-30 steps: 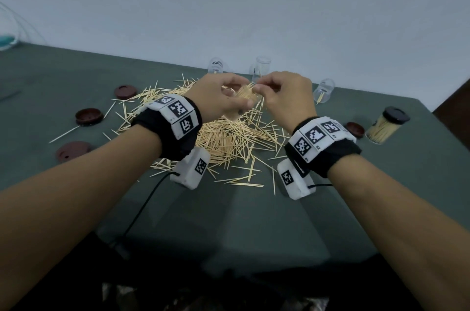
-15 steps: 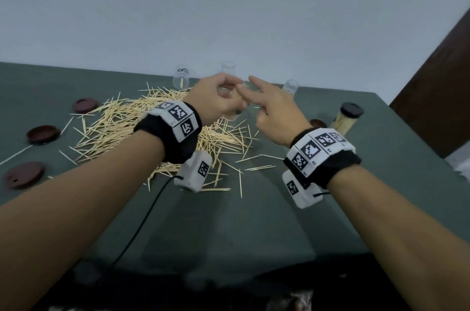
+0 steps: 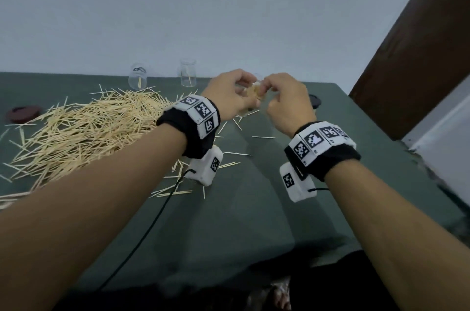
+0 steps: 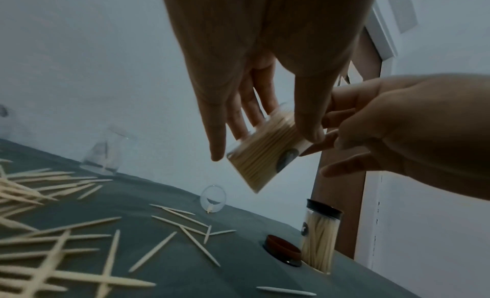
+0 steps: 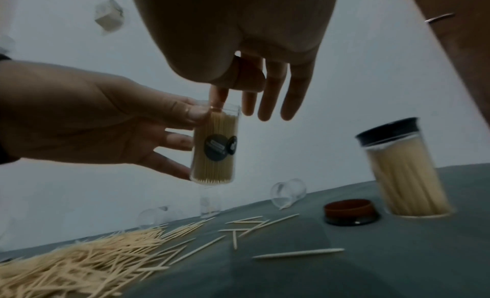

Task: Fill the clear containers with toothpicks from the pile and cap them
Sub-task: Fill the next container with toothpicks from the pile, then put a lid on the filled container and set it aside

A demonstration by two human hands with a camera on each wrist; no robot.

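My left hand (image 3: 230,97) holds the clear container (image 5: 215,143) off the table, thumb and fingers wrapped round its side. It's packed with toothpicks, black round sticker on the wall, no cap on. In the left wrist view it's tilted; in the right wrist view it looks near upright.

My right hand (image 3: 287,104) is at the container's open top: index fingertip and thumb pinched together right at the rim, other fingers (image 5: 275,97) loose and straight. Can't tell if there's a toothpick in the pinch.

The toothpick pile (image 3: 84,130) is on the green table (image 3: 254,209), left of both hands, with strays scattered toward the middle.

A capped container (image 5: 405,172), full, with a black lid, stands upright on the right side. A loose brown cap (image 5: 350,212) lies just beside it. Another brown cap (image 3: 23,113) is at the far left.

Empty clear containers at the back near the wall: two upright (image 3: 188,72) (image 3: 138,79), and one on its side (image 4: 213,198), mouth toward the left wrist camera.
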